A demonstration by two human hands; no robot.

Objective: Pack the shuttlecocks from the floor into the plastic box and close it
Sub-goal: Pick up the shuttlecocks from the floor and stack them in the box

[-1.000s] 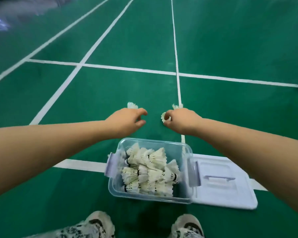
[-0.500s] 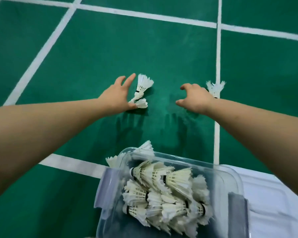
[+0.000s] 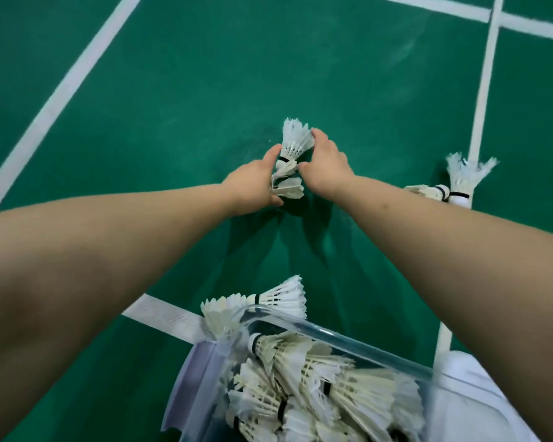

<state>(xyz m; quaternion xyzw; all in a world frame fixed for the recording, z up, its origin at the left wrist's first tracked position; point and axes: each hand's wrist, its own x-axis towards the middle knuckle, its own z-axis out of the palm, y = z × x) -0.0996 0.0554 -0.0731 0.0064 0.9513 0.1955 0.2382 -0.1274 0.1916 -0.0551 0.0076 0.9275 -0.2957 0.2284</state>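
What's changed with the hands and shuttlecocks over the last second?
The right hand moved left from the white line to join the left hand; both now grip the shuttlecock cluster. The plastic box stays open; loose shuttlecocks stay by the line.

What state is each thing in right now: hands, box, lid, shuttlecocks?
Left hand: curled round a bunch of shuttlecocks.
Right hand: curled round the same bunch.
Box: open, well filled.
Lid: off, lying beside the box.
Two loose shuttlecocks: lying on the floor, untouched.
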